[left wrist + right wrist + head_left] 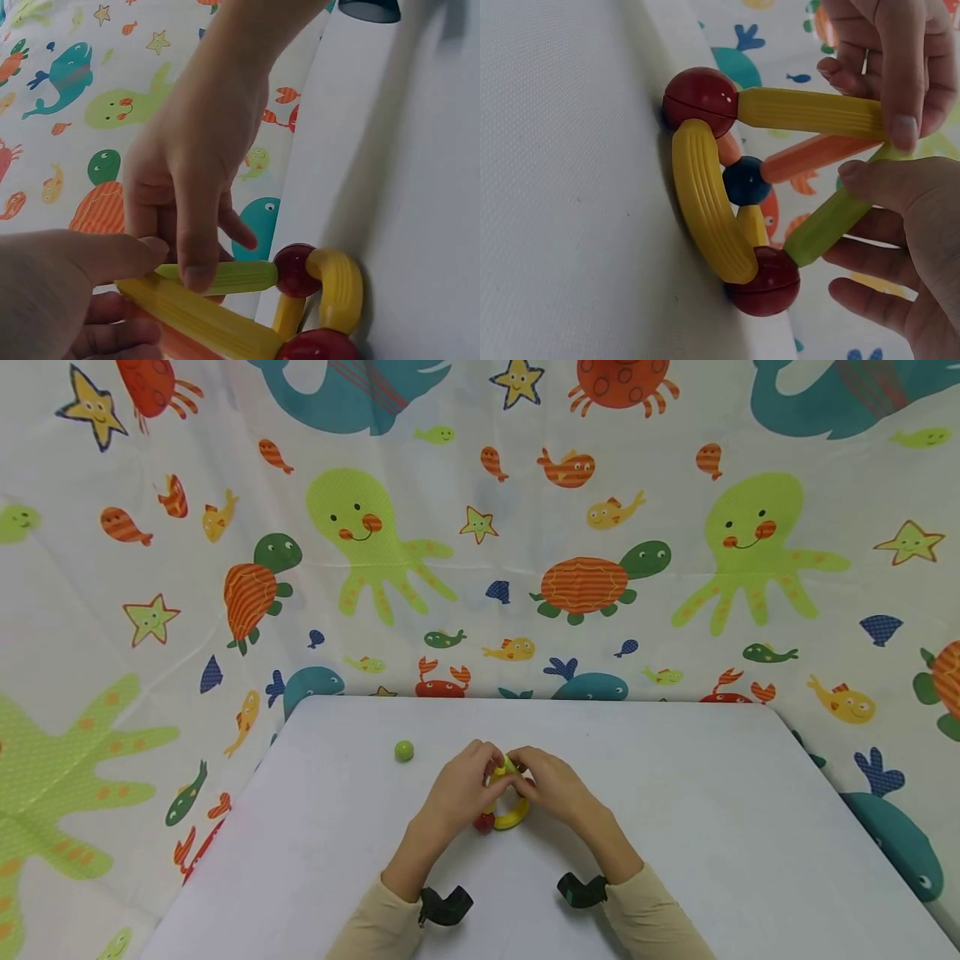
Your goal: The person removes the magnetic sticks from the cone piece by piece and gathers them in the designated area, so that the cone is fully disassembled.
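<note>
A small frame of toy rods and balls stands on the white table between both hands. Its base has curved yellow rods (pixel 709 202), red balls (pixel 701 103) and a blue ball (pixel 746 181). From these balls a straight yellow rod (pixel 810 112), an orange rod (pixel 821 157) and a green rod (pixel 826 225) slant up toward one point. My left hand (pixel 467 783) pinches the upper end of the straight yellow rod. My right hand (pixel 557 783) holds the green rod near its top. Fingers hide where the rod tops meet.
A loose green ball (pixel 404 751) lies on the white table (pixel 712 827), to the left of and beyond the hands. A cloth printed with sea animals (pixel 480 443) hangs behind the table and along its sides. Black wrist cameras (pixel 447 907) sit at both cuffs.
</note>
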The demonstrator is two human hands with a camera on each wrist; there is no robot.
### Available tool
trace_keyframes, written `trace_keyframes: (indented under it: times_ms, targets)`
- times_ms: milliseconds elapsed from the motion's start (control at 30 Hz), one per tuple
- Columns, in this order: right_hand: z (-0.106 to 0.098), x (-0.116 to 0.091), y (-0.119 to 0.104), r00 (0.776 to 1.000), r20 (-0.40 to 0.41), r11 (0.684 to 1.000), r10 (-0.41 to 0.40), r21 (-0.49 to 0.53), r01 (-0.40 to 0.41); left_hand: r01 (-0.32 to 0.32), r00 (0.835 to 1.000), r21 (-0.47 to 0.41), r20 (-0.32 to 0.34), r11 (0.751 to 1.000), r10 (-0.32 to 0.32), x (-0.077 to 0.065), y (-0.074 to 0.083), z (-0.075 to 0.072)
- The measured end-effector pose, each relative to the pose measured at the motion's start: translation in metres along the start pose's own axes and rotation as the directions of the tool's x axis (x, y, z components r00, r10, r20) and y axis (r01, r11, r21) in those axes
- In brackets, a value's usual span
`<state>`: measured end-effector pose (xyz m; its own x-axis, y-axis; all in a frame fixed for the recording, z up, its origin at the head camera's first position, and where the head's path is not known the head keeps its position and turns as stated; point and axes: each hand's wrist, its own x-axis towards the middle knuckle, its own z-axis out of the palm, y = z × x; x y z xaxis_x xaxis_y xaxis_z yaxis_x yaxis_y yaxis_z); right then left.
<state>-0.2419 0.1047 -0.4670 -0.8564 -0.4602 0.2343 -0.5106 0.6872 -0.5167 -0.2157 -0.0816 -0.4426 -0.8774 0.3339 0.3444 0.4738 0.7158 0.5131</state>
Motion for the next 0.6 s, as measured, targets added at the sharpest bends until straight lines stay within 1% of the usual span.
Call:
trace_keyframes:
  times_ms: [67,167,333,600]
  targets:
    - [-0.0006,0.0,-0.0004,1.0,-0.002,1.0,0.005,0.001,-0.005,-0.026,0.999,0.018,-0.029,1.0,0.026,-0.0003,0.0002,0.0028]
    - [-0.0016,0.0004,-0.0005,1.0,-0.001,1.0,0.017,0.003,-0.017,-0.046,0.997,0.008,-0.059,0.999,0.047,-0.0003,-0.0005,0.0054]
    - [-0.0027,0.0019,0.0015,0.999,-0.007,0.999,0.036,0.014,-0.036,-0.053,0.996,-0.005,-0.075,0.999,0.052,0.0003,-0.0027,0.0066]
    - [-0.0048,0.0017,0.0031,0.996,0.005,0.994,0.092,0.053,-0.092,-0.062,0.995,-0.022,-0.085,0.998,0.059,0.001,-0.0037,0.0067]
